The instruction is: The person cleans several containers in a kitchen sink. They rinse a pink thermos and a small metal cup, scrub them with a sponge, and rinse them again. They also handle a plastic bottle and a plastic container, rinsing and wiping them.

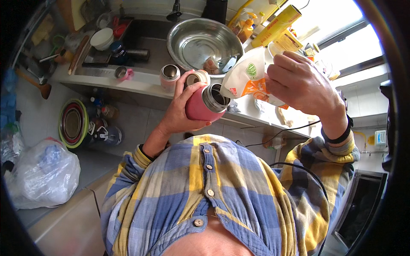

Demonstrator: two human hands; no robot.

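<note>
My left hand (182,105) grips a pink vacuum flask (203,105) whose steel mouth is uncovered and tilted to the right. A white and orange plastic packet (248,75) is held by my right hand (296,83), its narrow corner at the flask's mouth. Whether anything is passing from the packet cannot be seen. Just behind the flask, near my left fingers, is a pale round lid or cup (202,76). A second, light pink flask (170,76) stands uncovered on the counter to its left.
A large steel basin (205,41) sits behind the flasks, by the sink (144,32). Left of them are a small pink-handled cup (121,73) and a white bowl (102,39). A yellow box (276,26) and bottles stand by the window. A black cable (282,130) hangs at the counter's front.
</note>
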